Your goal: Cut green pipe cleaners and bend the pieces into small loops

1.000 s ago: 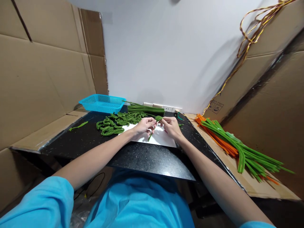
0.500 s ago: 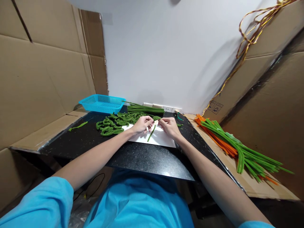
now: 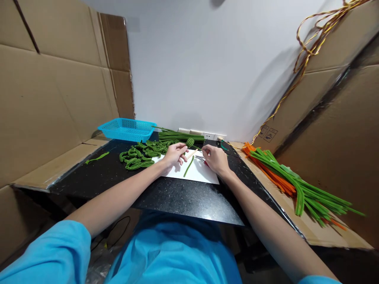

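Observation:
My left hand (image 3: 175,155) pinches a green fuzzy pipe cleaner (image 3: 190,142) bent into a rounded bundle of loops. From the loops a thin green end runs toward my right hand (image 3: 216,158), whose thumb and forefinger are closed on it. Below the hands lies a white sheet (image 3: 174,172) with a short green pipe cleaner piece (image 3: 188,166) on it. Between my hands are a thin wooden stick (image 3: 192,154) and pliers (image 3: 200,158) with a red handle, partly hidden by my right hand.
Many looped green pipe cleaners (image 3: 137,156) lie left of the sheet. Straight green ones (image 3: 180,137) are stacked behind, near a blue basket (image 3: 127,129) and a power strip (image 3: 209,136). Bright green (image 3: 310,193) and orange pipe cleaners (image 3: 275,179) rest on cardboard at right.
My hands have moved slightly apart, the right one to the right. The looped bundle now stands raised above my left fingertips, and the stick and pliers show more clearly.

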{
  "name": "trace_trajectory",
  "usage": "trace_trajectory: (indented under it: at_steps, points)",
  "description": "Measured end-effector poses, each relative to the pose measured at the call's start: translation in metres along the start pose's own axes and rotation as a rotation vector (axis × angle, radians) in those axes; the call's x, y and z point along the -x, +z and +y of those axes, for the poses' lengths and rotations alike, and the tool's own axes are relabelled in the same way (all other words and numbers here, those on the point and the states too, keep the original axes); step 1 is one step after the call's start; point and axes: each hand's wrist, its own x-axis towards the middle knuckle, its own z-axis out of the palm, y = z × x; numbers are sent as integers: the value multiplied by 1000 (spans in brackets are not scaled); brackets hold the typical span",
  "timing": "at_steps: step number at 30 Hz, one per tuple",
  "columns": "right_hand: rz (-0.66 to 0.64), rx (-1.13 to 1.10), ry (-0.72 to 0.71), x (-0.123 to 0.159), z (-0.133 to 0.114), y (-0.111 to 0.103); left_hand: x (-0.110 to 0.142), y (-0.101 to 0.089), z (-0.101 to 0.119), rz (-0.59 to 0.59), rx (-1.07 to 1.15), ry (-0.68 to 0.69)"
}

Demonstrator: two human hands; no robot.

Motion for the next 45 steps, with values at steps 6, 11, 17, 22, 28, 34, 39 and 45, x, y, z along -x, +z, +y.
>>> trace_trajectory:
  at_steps: [6,11,17,22,28,34,39,45]
  points:
    - [-91,94,35,-1,5,-2,0,-3,4,140,77,-89]
    - [-128,105,35,-1,6,-4,-2,-9,5,217,54,-18]
    - [-161,159,-29,-1,9,-6,-9,-21,8,280,401,-47]
    - [-194,305,-119,-1,10,-5,-10,-30,19,369,566,-31]
    - [-243,353,-136,0,10,0,-7,-36,27,250,602,-99]
    - [-230,338,-157,0,12,4,-6,-36,29,223,567,-28]
    - [-264,149,-373,0,7,2,-13,-36,24,342,294,55]
    - [-308,-5,-541,1,0,6,-12,-41,24,379,60,53]
